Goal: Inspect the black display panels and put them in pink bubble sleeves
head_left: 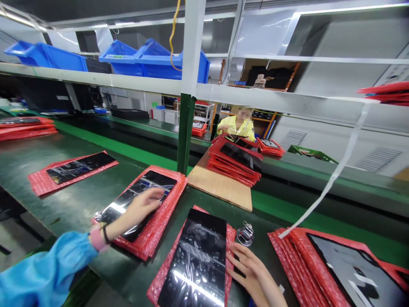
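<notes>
Left hand extends fwd from a blue sleeve, forearm low across the bench, pink band at the wrist. Fingers together, lying flat on a black glass panel, not clamped. That panel sits in a red bubble-wrap bag on the green bench mat.

Right hand enters from the bottom edge, fingers slightly apart, tips by the right edge of a 2nd black panel in its own red bag; can't tell if they touch it. Small metal-and-clear fitting just beyond the fingers. 3rd bagged panel close on the right, narrow strip of mat between. More room left, toward a 4th bagged panel. Ahead, plywood board w/ red stack.
</notes>
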Demonstrator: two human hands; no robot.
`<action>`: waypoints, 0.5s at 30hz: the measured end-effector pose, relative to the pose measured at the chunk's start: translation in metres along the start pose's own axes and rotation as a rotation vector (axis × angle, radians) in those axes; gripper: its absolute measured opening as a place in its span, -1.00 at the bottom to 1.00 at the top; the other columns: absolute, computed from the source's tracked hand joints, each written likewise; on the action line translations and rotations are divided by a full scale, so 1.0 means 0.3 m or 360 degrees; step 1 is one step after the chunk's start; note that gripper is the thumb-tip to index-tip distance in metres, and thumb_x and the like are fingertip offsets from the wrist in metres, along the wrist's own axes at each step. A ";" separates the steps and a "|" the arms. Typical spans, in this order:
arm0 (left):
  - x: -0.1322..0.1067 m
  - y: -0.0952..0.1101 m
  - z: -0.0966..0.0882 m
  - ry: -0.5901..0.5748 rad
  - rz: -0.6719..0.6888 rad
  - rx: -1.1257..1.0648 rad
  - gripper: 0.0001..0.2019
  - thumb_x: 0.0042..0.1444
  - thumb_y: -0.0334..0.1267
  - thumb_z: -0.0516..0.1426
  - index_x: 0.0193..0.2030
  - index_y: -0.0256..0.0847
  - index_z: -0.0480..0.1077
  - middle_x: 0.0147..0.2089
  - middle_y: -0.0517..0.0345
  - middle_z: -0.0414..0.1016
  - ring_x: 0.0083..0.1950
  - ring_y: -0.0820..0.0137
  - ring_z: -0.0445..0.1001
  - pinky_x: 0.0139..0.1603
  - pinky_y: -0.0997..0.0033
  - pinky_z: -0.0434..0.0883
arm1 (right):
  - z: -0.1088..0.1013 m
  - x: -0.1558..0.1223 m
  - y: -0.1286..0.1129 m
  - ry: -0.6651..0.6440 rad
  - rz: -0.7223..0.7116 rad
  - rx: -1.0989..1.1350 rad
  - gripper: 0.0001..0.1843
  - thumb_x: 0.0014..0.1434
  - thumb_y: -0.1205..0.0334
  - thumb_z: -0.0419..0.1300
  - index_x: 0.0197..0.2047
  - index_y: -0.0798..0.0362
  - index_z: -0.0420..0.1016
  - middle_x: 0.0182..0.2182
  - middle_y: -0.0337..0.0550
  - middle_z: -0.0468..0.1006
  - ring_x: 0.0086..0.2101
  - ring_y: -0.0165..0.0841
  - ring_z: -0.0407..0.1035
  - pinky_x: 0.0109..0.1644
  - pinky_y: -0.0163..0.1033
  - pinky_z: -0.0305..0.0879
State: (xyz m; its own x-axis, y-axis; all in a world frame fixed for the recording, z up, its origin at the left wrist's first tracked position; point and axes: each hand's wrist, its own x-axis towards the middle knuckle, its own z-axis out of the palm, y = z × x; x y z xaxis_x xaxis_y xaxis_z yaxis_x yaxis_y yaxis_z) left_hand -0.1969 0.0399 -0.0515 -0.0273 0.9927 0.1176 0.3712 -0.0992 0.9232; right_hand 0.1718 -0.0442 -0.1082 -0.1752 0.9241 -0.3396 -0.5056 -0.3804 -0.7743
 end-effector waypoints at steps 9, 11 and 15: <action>-0.200 0.052 0.233 -0.0708 -0.0987 -0.0786 -0.63 -0.16 -0.28 0.24 -0.14 -0.24 0.39 -0.14 0.03 0.46 -0.05 0.25 0.43 -0.02 0.30 0.31 | 0.012 0.028 0.024 0.0031 -0.0083 0.0166 -0.53 -0.14 0.21 0.46 -0.09 -0.01 0.59 -0.01 -0.07 0.59 -0.04 -0.14 0.47 0.15 -0.01 0.26; -0.193 0.056 0.226 -0.0678 -0.0994 -0.0824 -0.66 -0.14 -0.31 0.24 -0.14 -0.22 0.38 -0.16 0.06 0.45 -0.07 0.28 0.42 -0.04 0.33 0.31 | 0.053 0.032 0.030 -0.0015 -0.0128 0.0105 -0.53 -0.13 0.21 0.46 -0.08 -0.01 0.58 -0.02 -0.08 0.59 -0.05 -0.20 0.47 0.12 -0.09 0.27; -0.199 0.052 0.231 -0.0693 -0.0952 -0.0732 -0.58 -0.12 -0.31 0.23 -0.04 -0.19 0.35 -0.11 0.06 0.45 0.00 0.26 0.42 0.04 0.30 0.29 | 0.148 0.046 0.049 -0.0135 -0.0172 0.0005 -0.52 -0.11 0.23 0.45 -0.06 0.09 0.56 -0.09 0.00 0.62 -0.09 -0.18 0.49 0.07 -0.10 0.30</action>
State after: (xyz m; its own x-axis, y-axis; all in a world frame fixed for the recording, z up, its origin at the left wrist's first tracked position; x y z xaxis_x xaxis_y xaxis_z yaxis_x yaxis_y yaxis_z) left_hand -0.1252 -0.0161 -0.0696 0.2942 0.8157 -0.4981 -0.0062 0.5228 0.8525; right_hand 0.1246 -0.0354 -0.1006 -0.1903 0.9595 -0.2079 -0.5281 -0.2786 -0.8022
